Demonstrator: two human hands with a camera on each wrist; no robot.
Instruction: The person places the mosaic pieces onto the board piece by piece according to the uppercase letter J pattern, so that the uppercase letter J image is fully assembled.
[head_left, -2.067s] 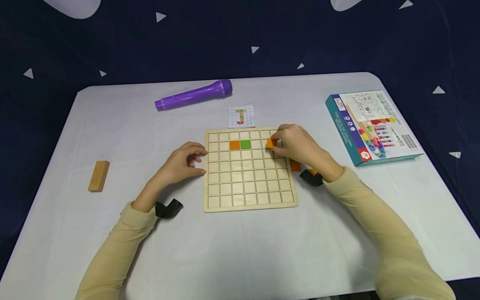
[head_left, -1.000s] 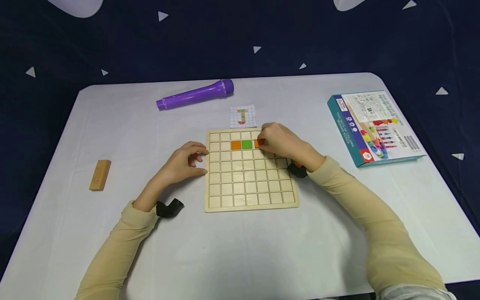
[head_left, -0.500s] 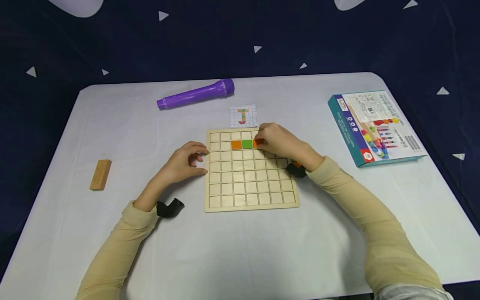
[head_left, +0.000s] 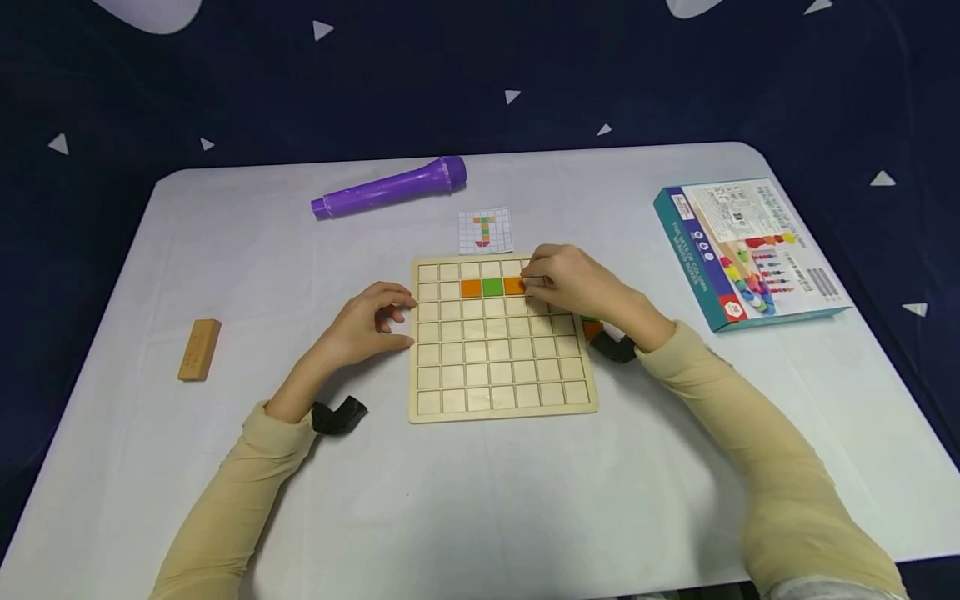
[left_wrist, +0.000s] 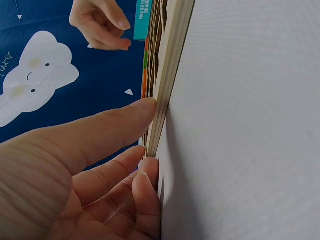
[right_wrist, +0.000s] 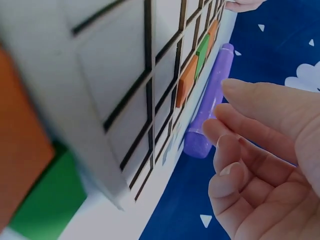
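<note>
Handling the right orange tile [head_left: 513,286] should take little force: it looks like a small, light, stiff piece, probably smooth enough to slide from a loose pinch, and not fragile. It lies flat at the right end of a row of 3 tiles, beside the green tile [head_left: 492,287] and the left orange tile [head_left: 471,288], in the 2nd row of cells from the top. For adjustment, the best hold is likely its exposed sides, which stand above the grid ribs in the right wrist view. The grid board [head_left: 497,375], at the centre of the head frame, appears thin and rigid; take it by its rim. The right hand [head_left: 581,283] is poised next to the right orange tile; its thumb and fingers are parted and bent, with nothing between them. The left hand [head_left: 360,325] has thumb and index finger spread, tips against the board's left rim, other fingers loosely bent. Loose orange and green pieces [head_left: 592,329] lie just beyond the right rim, partly hidden by the wrist. Above the board lies the pattern card [head_left: 484,231]; farther out are the purple microphone [head_left: 390,190] at upper centre, the box [head_left: 753,250] at upper right and the wooden block [head_left: 199,350] at left.
</note>
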